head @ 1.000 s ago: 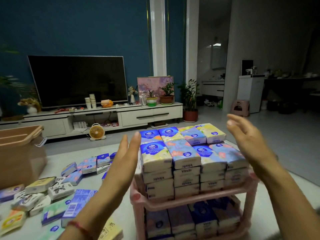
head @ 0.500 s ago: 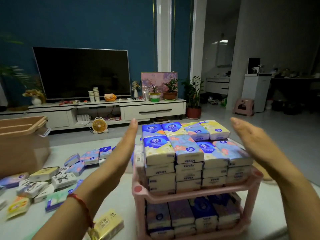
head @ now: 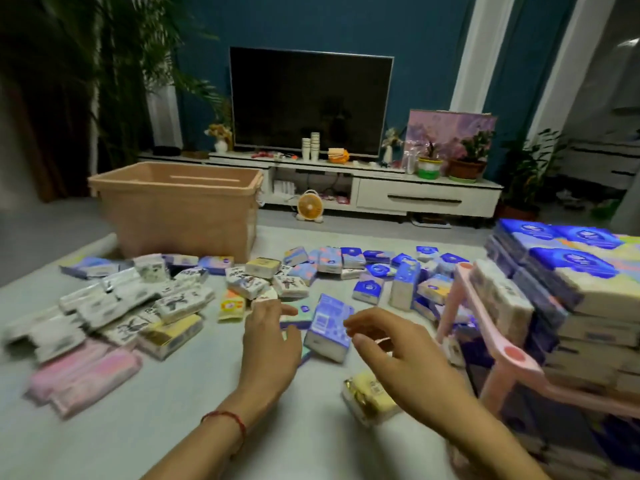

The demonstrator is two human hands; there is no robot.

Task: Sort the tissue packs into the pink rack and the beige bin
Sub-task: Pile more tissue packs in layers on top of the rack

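Observation:
Many tissue packs lie scattered over the pale table (head: pixel 166 410). A blue pack (head: pixel 329 327) lies just beyond and between my hands. My left hand (head: pixel 270 344) hovers over the table with loosely bent fingers and holds nothing. My right hand (head: pixel 391 355) hangs beside it, fingers relaxed, empty too. A yellow pack (head: pixel 369 400) lies under my right wrist. The pink rack (head: pixel 498 344) stands at the right, its top shelf stacked with blue and floral packs (head: pixel 571 271). The beige bin (head: pixel 180 206) stands at the back left, open.
Pink packs (head: pixel 83 379) lie at the near left, white printed packs (head: pixel 145 303) behind them, blue ones (head: pixel 367 268) toward the rack. Beyond the table are a TV stand (head: pixel 408 192), a small fan (head: pixel 309 205) and potted plants.
The view has swung left and down, from the rack to the scattered packs. Both hands have left the sides of the rack's stack and now hover low over the table.

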